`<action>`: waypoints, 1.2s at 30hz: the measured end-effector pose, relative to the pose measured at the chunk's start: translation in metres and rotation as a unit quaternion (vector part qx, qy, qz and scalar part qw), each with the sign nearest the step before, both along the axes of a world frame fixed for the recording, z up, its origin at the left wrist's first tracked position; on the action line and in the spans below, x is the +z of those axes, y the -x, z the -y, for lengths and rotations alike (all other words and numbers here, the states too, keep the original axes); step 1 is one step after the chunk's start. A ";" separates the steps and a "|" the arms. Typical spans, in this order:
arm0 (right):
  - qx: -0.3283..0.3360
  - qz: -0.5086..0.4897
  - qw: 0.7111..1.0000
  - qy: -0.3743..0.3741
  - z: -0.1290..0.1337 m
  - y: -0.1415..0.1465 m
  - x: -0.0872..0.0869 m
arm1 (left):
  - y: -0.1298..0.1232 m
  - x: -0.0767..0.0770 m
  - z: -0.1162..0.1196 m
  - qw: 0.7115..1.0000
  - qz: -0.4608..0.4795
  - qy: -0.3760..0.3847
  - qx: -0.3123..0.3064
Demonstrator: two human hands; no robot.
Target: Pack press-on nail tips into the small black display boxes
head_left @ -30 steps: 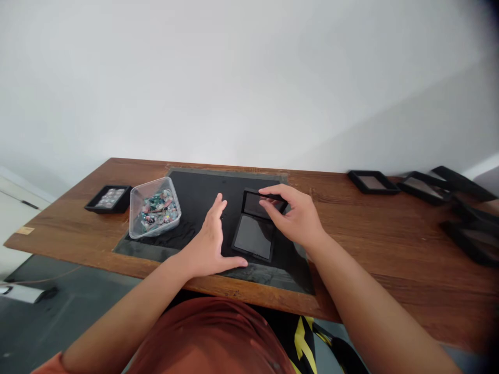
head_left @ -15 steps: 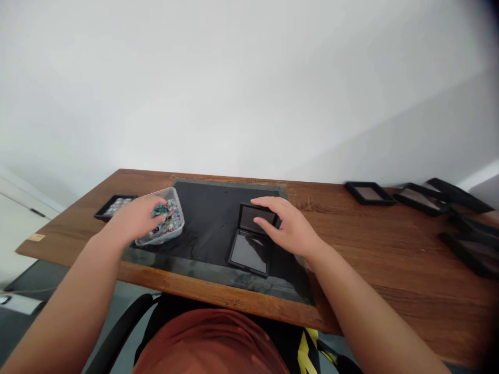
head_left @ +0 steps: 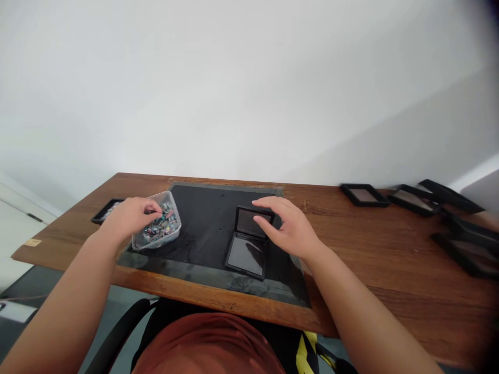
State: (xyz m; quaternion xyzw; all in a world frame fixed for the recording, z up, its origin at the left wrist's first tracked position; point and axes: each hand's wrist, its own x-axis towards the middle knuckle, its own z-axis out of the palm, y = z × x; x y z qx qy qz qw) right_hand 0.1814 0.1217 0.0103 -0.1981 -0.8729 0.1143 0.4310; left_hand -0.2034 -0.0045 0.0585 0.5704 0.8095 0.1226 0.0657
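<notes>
Over a clear plastic tub (head_left: 177, 234) of small shiny, multicoloured pieces (head_left: 159, 229), my left hand (head_left: 134, 215) has thumb and fingers pinched together. Whatever may be between those fingertips is too small to make out. My right hand (head_left: 290, 228) is held with thumb and fingers apart, holding nothing. Just left of it, an open black hinged case (head_left: 246, 253) stands on the black mat (head_left: 202, 218). Its lid (head_left: 251, 222) is tilted up at the back, and a glossy grey panel shows in its base.
A small black tray (head_left: 100, 214) with shiny pieces sits behind my left hand, partly hidden. At the right of the wooden table (head_left: 358, 244) are several black frame-like cases (head_left: 364, 195). A white wall (head_left: 249, 93) rises behind the table.
My left hand has lifted slightly out of the pieces in the tub, and its fingers have closed to a pinch. The right hand keeps its pose. The view has shifted a little.
</notes>
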 end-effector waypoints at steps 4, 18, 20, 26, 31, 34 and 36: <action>-0.002 -0.004 1.000 -0.007 0.000 0.000 0.001 | -0.003 0.013 0.002 0.997 0.049 -0.039 0.049; -0.067 -0.089 0.993 -0.030 0.002 -0.002 0.010 | -0.132 0.013 -0.005 0.947 0.177 -0.241 -0.117; -0.063 -0.111 0.991 -0.033 0.004 0.000 0.010 | -0.152 -0.001 -0.015 0.939 0.166 -0.266 -0.142; -0.061 -0.096 0.993 -0.038 0.009 0.000 0.014 | -0.177 -0.039 -0.035 0.918 0.181 -0.254 -0.245; -0.101 -0.100 0.990 -0.007 0.010 0.001 0.013 | -0.176 -0.057 -0.039 0.903 0.213 -0.257 -0.272; -0.106 -0.102 0.989 0.009 0.012 0.002 0.011 | -0.174 -0.063 -0.043 0.906 0.200 -0.245 -0.280; -0.102 -0.100 0.990 0.013 0.013 0.003 0.011 | -0.174 -0.066 -0.045 0.910 0.183 -0.228 -0.293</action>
